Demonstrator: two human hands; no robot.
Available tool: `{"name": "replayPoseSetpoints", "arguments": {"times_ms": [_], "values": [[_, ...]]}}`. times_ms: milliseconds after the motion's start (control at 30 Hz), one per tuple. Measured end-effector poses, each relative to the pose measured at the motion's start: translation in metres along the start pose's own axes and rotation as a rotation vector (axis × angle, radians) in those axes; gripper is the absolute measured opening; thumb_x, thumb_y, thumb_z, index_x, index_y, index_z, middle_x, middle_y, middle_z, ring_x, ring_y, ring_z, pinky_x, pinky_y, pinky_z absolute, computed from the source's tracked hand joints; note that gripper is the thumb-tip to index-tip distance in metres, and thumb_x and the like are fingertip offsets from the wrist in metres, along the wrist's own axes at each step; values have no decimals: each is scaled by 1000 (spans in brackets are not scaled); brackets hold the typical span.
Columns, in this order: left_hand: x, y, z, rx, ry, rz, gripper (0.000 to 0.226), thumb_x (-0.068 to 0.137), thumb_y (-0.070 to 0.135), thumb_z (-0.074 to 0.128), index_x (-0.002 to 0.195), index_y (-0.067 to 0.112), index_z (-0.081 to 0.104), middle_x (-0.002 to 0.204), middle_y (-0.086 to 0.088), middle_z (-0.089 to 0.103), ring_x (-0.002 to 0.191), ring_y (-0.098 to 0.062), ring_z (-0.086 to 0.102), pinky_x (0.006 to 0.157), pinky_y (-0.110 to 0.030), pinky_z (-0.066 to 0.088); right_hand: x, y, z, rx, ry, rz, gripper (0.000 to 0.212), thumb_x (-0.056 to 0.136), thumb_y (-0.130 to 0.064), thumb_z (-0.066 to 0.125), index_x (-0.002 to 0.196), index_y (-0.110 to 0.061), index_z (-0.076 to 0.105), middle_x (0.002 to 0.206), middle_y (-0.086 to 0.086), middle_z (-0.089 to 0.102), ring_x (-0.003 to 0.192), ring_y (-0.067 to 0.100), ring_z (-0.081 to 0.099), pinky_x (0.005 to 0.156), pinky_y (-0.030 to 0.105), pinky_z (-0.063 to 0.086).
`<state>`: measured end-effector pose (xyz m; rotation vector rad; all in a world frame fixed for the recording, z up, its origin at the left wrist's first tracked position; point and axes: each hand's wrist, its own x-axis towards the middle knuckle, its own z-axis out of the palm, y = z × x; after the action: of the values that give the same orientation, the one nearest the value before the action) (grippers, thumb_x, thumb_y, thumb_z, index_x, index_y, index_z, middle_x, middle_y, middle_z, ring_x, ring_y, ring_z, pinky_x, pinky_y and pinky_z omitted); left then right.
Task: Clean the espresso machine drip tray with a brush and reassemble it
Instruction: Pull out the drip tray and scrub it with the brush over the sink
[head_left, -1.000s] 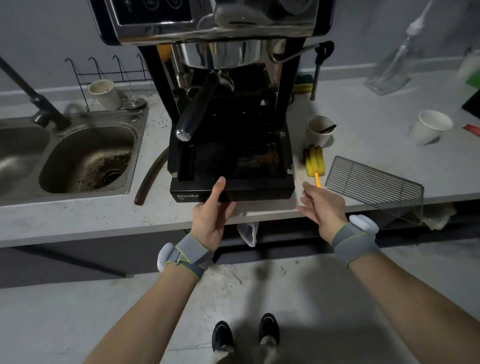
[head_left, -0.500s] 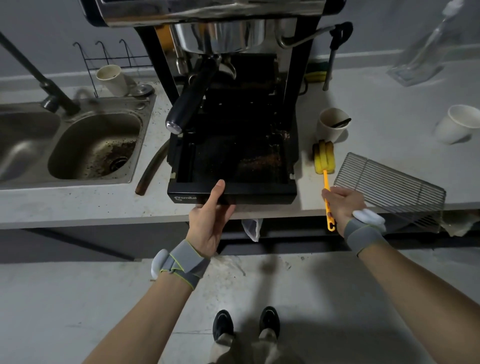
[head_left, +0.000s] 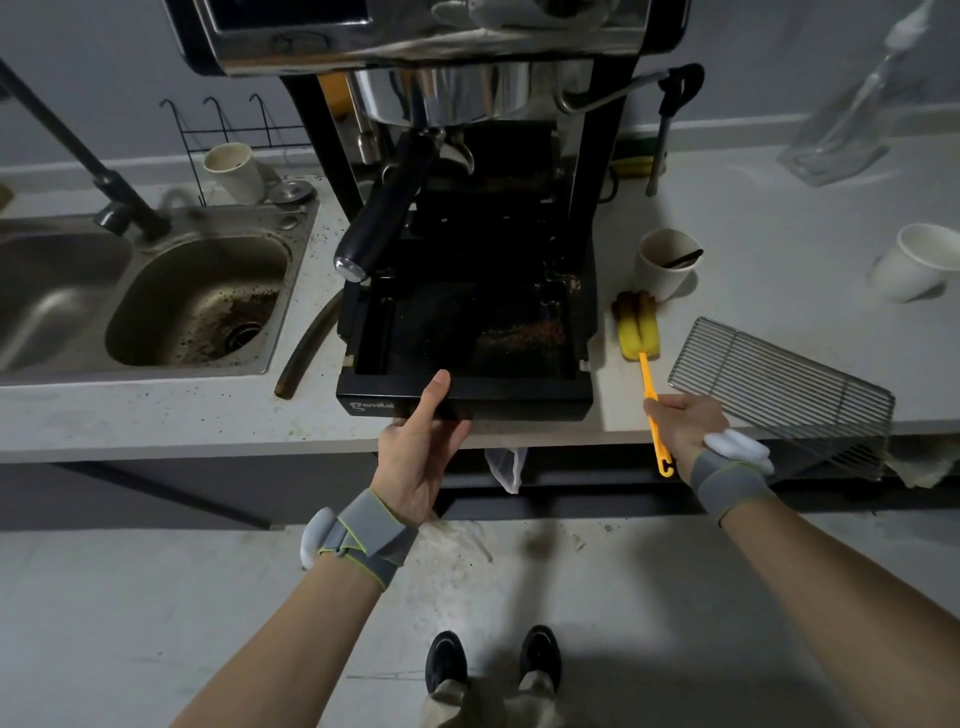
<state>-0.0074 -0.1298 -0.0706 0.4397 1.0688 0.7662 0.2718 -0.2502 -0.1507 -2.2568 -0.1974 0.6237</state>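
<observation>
Brush in hand, tray braced.
Our right hand (head_left: 684, 422) grips the brush (head_left: 644, 358); left hand (head_left: 422, 441) clamps the drip tray (head_left: 462, 400). Overhanging the surface (head_left: 156, 415), it may tip.

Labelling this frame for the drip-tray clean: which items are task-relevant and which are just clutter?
In use:
drip tray, front edge held by left hand
yellow brush, handle in right hand
wire grate, off the tray, on the counter
espresso machine

Lying about:
paper cups
sink
glass bottle
</observation>
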Motion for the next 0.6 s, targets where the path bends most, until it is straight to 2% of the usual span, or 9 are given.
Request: {"name": "replayPoseSetpoints", "arguments": {"times_ms": [100, 167, 267, 367, 533, 600], "values": [[-3, 5, -1, -14, -15, -1, 49, 72, 31, 88, 99, -5, 66, 85, -15, 76, 93, -22, 75, 75, -29, 61, -6, -7, -3, 83, 61, -64, 21, 81, -39, 71, 96, -26, 75, 90, -3, 77, 81, 18, 67, 81, 32, 55], [-5, 8, -3, -24, -15, 3, 49, 74, 30, 87, 102, -4, 65, 86, -16, 76, 92, -21, 75, 76, -29, 61, -13, -16, -8, 112, 106, -124, 20, 83, -34, 71, 98, -22, 75, 95, 1, 77, 88, 20, 68, 86, 35, 55], [-8, 13, -5, -34, -9, 8, 47, 76, 28, 85, 104, -4, 65, 89, -17, 76, 90, -21, 75, 74, -29, 62, -27, -33, -17, 144, 141, -256, 18, 86, -26, 72, 99, -14, 75, 89, 4, 75, 86, 19, 67, 78, 27, 49], [-13, 20, -13, -49, -1, 11, 48, 75, 28, 85, 105, -3, 65, 90, -17, 76, 90, -21, 75, 74, -29, 62, -45, -51, -22, 148, 128, -400, 16, 86, -24, 73, 97, -14, 75, 83, 1, 71, 83, 17, 66, 77, 31, 50], [-21, 34, -28, -61, 9, 34, 44, 73, 29, 87, 96, -3, 67, 81, -14, 76, 83, -19, 76, 71, -28, 62, -72, -84, -18, 128, 26, -611, 8, 85, -22, 75, 92, -18, 74, 76, -4, 68, 59, 3, 59, 57, 9, 43], [-25, 40, -34, -76, 7, 49, 44, 74, 28, 86, 98, -2, 67, 86, -15, 77, 84, -19, 76, 71, -27, 62, -80, -93, -11, 121, -43, -649, 6, 85, -25, 75, 90, -24, 71, 73, -7, 68, 58, 9, 59, 60, 19, 48]]}}
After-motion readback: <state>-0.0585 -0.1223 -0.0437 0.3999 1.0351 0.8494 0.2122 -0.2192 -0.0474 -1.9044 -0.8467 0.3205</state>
